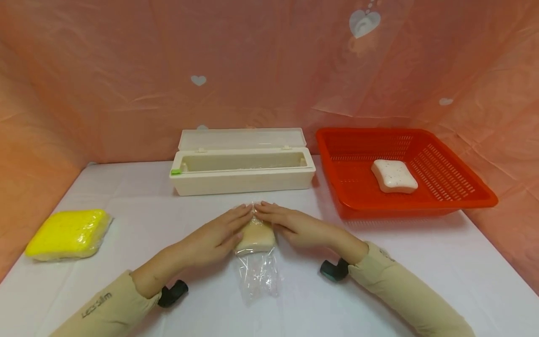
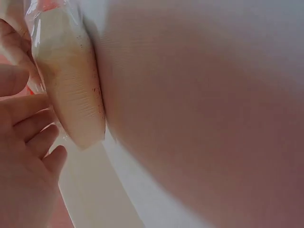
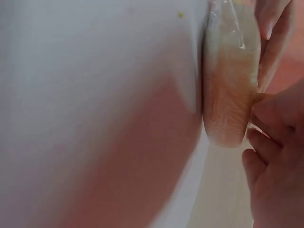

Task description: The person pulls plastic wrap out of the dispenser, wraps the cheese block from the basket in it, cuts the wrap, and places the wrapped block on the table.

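Both hands laid flat-fingered over a film-covered cream block

On my head feed, the person's left hand (image 1: 216, 234) reaches in with its fingers extended and close together, tips resting on the film at the far end of the cream block (image 1: 257, 236). The right hand (image 1: 296, 227) mirrors it, fingers also extended and together, its tips just beside the left ones. I see the left thumb along the block's left side.

The block sits on the white table (image 1: 139, 196) between the two hands, in front of the person. Clear film (image 1: 258, 281) covers it, and a loose, crinkled length runs from its near edge toward the person. My wrist feeds show the film wrinkled along the block's sides.

Beige sleeves (image 1: 404, 290) cover both forearms, with a black device (image 1: 173, 294) under each wrist.

Beyond the hands I have a long white box (image 1: 244, 182), its lid (image 1: 242, 139) raised. To its right stands a red basket (image 1: 421, 206) holding a speckled white block (image 1: 394, 177). Far left on the table lies a yellow block (image 1: 69, 231) in film. A pinkish-orange curtain (image 1: 261, 61) with pale hearts hangs behind.
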{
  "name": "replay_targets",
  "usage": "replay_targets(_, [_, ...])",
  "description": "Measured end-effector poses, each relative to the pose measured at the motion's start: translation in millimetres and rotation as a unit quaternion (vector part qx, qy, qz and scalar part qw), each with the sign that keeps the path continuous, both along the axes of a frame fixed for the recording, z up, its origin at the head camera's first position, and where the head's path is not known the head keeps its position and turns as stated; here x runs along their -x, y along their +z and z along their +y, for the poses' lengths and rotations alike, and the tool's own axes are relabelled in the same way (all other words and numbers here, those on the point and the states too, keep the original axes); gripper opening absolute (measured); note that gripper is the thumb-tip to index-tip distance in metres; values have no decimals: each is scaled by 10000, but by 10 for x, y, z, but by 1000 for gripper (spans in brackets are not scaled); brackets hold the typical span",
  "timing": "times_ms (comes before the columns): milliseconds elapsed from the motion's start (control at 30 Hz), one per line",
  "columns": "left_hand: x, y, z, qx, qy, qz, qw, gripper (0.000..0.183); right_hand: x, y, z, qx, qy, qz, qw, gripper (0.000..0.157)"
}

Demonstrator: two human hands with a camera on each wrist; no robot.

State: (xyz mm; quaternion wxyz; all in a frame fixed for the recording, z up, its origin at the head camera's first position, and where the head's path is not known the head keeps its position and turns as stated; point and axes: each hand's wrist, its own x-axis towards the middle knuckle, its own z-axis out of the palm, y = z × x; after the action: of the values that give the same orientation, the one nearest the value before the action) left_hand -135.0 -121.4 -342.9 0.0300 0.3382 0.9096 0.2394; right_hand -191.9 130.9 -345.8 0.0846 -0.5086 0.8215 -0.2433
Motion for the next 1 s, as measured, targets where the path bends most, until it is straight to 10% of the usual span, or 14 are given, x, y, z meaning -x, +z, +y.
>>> replay_targets(267, [7,-17,-22,390,-71,-253,9989,51,2,-67,22,-497,283,133,9983,58])
replay_targets(633, [-8,32,-66,380,-233,378,9983,64,56,42,8,-731,151,178,9971,73])
replay_targets(1000, [128,-47,81,-33,459,509,9976,75,155,-22,-70,-313,-363,-140,9988,86])
